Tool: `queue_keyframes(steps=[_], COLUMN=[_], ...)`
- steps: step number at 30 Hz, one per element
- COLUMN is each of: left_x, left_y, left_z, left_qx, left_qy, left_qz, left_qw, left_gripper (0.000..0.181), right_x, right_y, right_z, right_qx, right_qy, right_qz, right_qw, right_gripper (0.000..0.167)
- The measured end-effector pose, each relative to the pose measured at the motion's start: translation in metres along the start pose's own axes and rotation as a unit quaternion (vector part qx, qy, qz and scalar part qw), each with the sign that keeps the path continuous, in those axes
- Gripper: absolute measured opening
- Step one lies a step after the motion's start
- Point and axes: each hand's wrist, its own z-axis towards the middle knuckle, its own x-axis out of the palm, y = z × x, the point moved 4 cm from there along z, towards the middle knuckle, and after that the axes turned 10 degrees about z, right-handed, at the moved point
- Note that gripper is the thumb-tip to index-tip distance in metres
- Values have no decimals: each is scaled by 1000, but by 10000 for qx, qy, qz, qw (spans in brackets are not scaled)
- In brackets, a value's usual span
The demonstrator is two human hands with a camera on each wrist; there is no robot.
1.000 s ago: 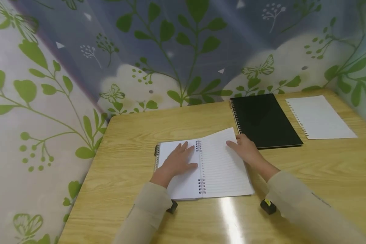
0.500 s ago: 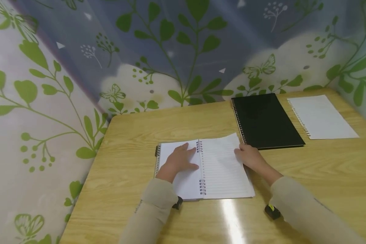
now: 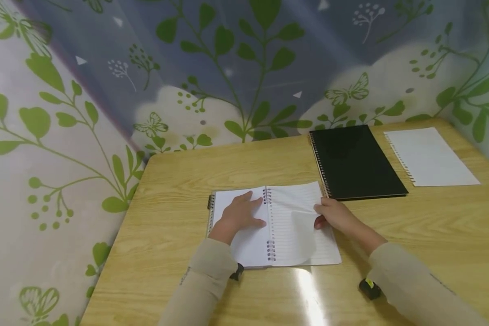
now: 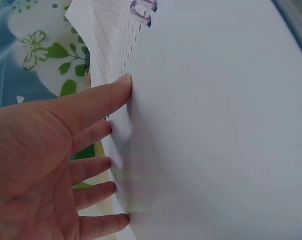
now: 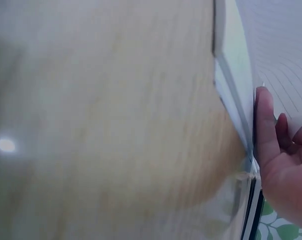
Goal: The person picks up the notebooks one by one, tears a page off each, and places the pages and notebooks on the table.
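Observation:
An open spiral notebook (image 3: 244, 256) lies on the wooden table, a plain white page at left and a lined page (image 3: 283, 226) at right. My left hand (image 3: 238, 215) rests on the plain page with its fingers spread; in the left wrist view the fingertips (image 4: 122, 82) touch that page near the purplish rings (image 4: 143, 10). At the right edge, my right hand (image 3: 336, 213) pinches the lined page, which bends up and curls at its lower part. Another lined sheet shows beneath. The right wrist view has the thumb and fingers of the right hand (image 5: 283, 160) at the page edge.
A black spiral notebook (image 3: 356, 163) lies closed behind the right hand, near the open notebook's top right corner. Farther right is a loose white sheet (image 3: 432, 156) with a ragged perforated edge. A patterned wall (image 3: 228, 68) stands along the table's back.
My right hand has moved down along the lined page's right edge and now pinches it, and the page has begun to curl. The left hand has shifted slightly and stays on the left page.

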Motion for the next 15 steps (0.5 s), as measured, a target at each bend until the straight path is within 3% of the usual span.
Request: queue_keyframes(steps=[10,15], left_x=[-1,-3], left_y=[-3,-2], left_z=[-3,-4], left_qx=[-6,-18], left_qy=[56,67], left_qz=[83,114], left_qw=[9999,9999], left_gripper=[72,71], right_x=[-11,-8], right_y=[-4,-4], right_z=[-7,-10], right_qx=[-163,64], right_qy=[502,527], right_qz=[-301,86], right_qw=[9982,9986], right_gripper=[28,61])
